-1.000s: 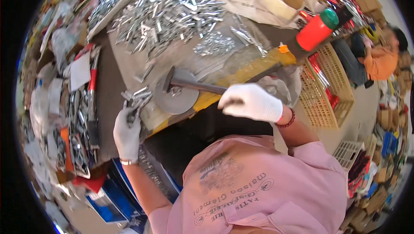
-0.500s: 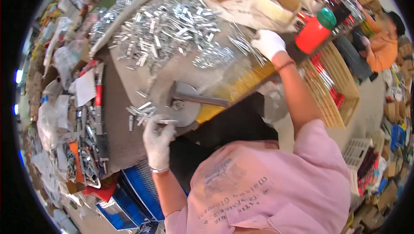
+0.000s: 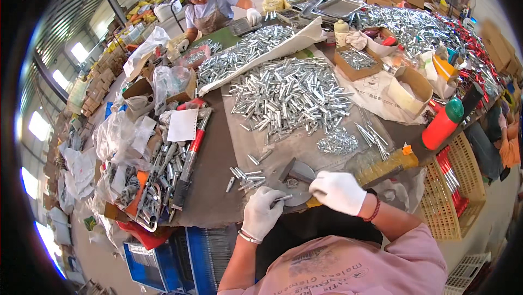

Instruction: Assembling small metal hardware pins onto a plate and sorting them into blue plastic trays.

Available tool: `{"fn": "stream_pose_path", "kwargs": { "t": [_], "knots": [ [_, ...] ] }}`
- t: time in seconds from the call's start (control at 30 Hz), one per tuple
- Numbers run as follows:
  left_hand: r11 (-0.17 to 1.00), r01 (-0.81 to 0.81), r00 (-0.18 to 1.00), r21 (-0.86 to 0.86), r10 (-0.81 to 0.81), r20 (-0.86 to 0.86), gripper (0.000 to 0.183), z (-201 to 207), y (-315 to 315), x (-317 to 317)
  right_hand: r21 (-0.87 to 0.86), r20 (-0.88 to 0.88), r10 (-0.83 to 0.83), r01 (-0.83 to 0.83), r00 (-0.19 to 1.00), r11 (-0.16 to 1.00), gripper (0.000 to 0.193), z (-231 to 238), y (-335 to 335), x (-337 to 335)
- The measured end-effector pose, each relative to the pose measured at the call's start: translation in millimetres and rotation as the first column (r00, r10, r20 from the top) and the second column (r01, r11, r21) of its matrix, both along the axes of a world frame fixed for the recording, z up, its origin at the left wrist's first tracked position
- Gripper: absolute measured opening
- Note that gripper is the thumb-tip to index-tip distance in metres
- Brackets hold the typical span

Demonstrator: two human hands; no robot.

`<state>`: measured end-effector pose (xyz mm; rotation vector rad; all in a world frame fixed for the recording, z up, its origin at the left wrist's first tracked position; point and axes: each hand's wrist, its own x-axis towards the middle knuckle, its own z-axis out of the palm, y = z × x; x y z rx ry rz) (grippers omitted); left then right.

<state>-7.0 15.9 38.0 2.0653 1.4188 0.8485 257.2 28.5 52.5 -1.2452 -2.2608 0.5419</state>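
My left hand (image 3: 261,214), in a white glove, pinches a short silver metal tube (image 3: 283,198) at the near edge of the round grey metal plate (image 3: 299,196). Close by on the right is my gloved right hand (image 3: 339,191), its fingers closed and pointing at the plate; what they hold, if anything, cannot be made out. A hammer (image 3: 289,168) lies over the plate, and my right hand covers part of its handle. Left of the plate are several loose metal tubes (image 3: 248,178). A large heap of similar tubes (image 3: 289,96) spreads farther back.
Small pins (image 3: 338,141) and long thin rods (image 3: 375,138) lie beyond my right hand. A red bottle (image 3: 442,126) with a green cap stands at the right. Tools and plastic bags (image 3: 122,137) crowd the left. Across the table a co-worker (image 3: 210,9) handles a tray.
My right hand has come from beside the long rods back to the plate, next to my left hand. The left still pinches a tube. The view has tilted up, showing the co-worker.
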Motion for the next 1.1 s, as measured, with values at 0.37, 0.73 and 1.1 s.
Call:
{"fn": "stream_pose_path", "kwargs": {
  "t": [0.37, 0.73, 1.1],
  "knots": [
    [0.991, 0.035, 0.999, 0.131, -0.04, 0.032, 0.013, -27, 7, -2, 0.123, 0.079, 0.011, -0.02, 0.997, 0.992, 0.001, -20, 11, -13],
    [0.996, -0.044, 0.981, -0.078, 0.058, 0.185, 0.017, -36, 2, 1, 0.087, 0.071, 0.006, -0.012, 0.997, 0.996, 0.004, -27, 4, -17],
    [0.999, -0.045, 0.988, -0.017, 0.047, 0.144, 0.017, -31, 2, 3, 0.192, 0.11, 0.028, -0.049, 0.993, 0.98, 0.002, -31, 9, -18]
  ]
}}
